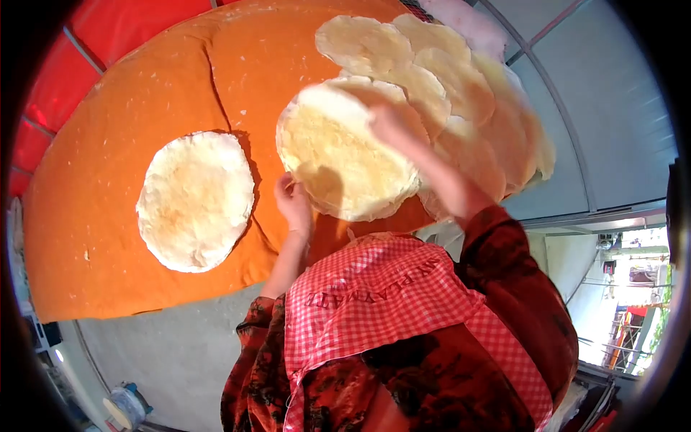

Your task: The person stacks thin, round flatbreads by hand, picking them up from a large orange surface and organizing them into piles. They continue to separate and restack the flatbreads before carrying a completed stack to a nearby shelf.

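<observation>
A pale round flatbread (353,162) lies in the middle of the orange cloth (129,108). My left hand (294,201) is at its lower left edge, fingers curled; whether they pinch the edge is too small to tell. Above the flatbread's upper part, my right hand (389,126) is closed on a whitish, motion-blurred object (332,104) that I cannot make out clearly. Another round flatbread (196,201) lies flat by itself to the left. Several thinner rounds (461,86) overlap each other at the upper right, partly behind my right arm.
The orange cloth covers a large round-edged surface, with a fold running down near its middle. Grey floor (180,345) shows below its front edge. Red sheeting (122,29) borders the upper left. A blue and white roll-like object (128,405) stands at the lower left.
</observation>
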The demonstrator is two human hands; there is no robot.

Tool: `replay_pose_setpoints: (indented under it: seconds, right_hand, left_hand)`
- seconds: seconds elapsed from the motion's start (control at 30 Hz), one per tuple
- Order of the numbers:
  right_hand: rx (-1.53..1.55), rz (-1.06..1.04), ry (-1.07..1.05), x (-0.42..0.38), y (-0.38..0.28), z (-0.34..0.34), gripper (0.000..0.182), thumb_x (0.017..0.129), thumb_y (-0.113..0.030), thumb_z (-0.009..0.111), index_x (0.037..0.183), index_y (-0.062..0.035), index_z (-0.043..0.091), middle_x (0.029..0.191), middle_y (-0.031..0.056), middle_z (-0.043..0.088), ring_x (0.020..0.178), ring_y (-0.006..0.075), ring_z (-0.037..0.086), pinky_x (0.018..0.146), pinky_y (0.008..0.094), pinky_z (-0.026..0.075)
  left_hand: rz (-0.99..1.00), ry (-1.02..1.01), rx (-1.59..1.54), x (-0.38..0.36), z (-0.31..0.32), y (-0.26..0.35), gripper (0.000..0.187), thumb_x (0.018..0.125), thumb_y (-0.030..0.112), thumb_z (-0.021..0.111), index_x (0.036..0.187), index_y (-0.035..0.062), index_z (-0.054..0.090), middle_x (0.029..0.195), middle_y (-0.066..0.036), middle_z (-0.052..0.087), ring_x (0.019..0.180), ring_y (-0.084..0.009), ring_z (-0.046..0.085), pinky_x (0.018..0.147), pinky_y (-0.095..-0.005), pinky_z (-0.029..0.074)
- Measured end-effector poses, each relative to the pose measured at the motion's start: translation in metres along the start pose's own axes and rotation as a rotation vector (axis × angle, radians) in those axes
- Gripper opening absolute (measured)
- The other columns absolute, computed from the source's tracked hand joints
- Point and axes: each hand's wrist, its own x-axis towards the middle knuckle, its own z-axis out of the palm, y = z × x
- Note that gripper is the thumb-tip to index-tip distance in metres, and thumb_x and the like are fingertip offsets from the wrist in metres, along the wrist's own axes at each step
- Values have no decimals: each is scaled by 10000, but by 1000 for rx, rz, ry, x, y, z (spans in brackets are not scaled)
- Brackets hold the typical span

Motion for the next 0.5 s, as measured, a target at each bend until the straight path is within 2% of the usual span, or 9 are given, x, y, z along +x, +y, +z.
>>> replay_pose_setpoints:
  seconds: [0.07, 0.13, 0.2, 0.27, 0.3, 0.33, 0.4, 0.43, 0.5]
  right_hand:
    - [-188, -182, 92, -19, -50, -66, 184, 847, -122, 547, 965, -102, 686, 802, 182, 662, 733, 336, 648, 658, 444, 498]
    - [-424, -310, 98, -38, -70, -73, 207, 841, -82, 515, 964, -86, 682, 812, 191, 653, 742, 358, 637, 669, 457, 497]
    - [-409, -480, 183, -55, -48, -26, 241, 822, -24, 490, 956, -81, 681, 810, 179, 654, 717, 352, 634, 662, 475, 498]
    - [-456, -553, 206, -61, -14, 42, 261, 819, 5, 474, 968, -68, 675, 799, 185, 652, 704, 337, 637, 615, 464, 502]
    - [-467, -476, 86, -65, 3, 75, 263, 805, 8, 480, 973, -59, 670, 786, 184, 649, 699, 323, 639, 591, 448, 503]
    - [-475, -397, -32, -68, 13, 96, 267, 791, 11, 487, 979, -49, 665, 774, 184, 647, 695, 310, 641, 568, 432, 504]
    - [-494, -351, -67, -77, 11, 102, 246, 788, 10, 492, 967, -29, 657, 769, 176, 648, 693, 302, 642, 550, 410, 502]
    - [-500, -325, -85, -78, 10, 105, 236, 787, 10, 495, 960, -19, 652, 767, 172, 648, 692, 298, 643, 542, 399, 501]
    - [-448, -369, 8, -79, -4, 94, 200, 793, 4, 496, 927, -13, 643, 750, 160, 648, 685, 307, 641, 539, 401, 501]
  left_hand:
    - [-129, -46, -8, 9, -15, -10, 256, 869, 18, 574, 1116, -3, 512, 906, -93, 592, 814, -173, 572, 706, -268, 480]
    - [-206, -89, 0, 10, -15, -4, 267, 848, -14, 587, 1105, -11, 513, 899, -93, 594, 773, -164, 575, 658, -262, 484]
    - [-235, -131, 23, 3, -6, 19, 256, 848, -5, 594, 1091, -20, 515, 892, -98, 603, 730, -160, 582, 619, -261, 486]
    - [-161, -145, 98, 13, -1, -1, 221, 858, 1, 588, 1065, -36, 521, 893, -109, 609, 684, -175, 603, 576, -272, 497]
    - [-123, -150, 135, 16, 1, -9, 205, 862, 4, 585, 1052, -44, 523, 893, -114, 612, 660, -183, 614, 555, -278, 502]
    - [-192, -180, 132, 17, 3, -9, 203, 860, 3, 587, 1047, -45, 525, 889, -117, 612, 652, -189, 617, 551, -283, 513]
    - [-330, -245, 137, 14, 5, -1, 197, 855, 2, 590, 1036, -46, 530, 881, -123, 614, 634, -201, 625, 542, -295, 533]
    - [-357, -284, 114, 12, 4, 3, 184, 861, 9, 563, 1034, -34, 514, 893, -131, 612, 691, -231, 640, 595, -329, 563]
    - [-419, -251, 42, 5, 6, 19, 168, 870, 13, 531, 1032, -19, 499, 898, -137, 610, 731, -243, 641, 622, -346, 565]
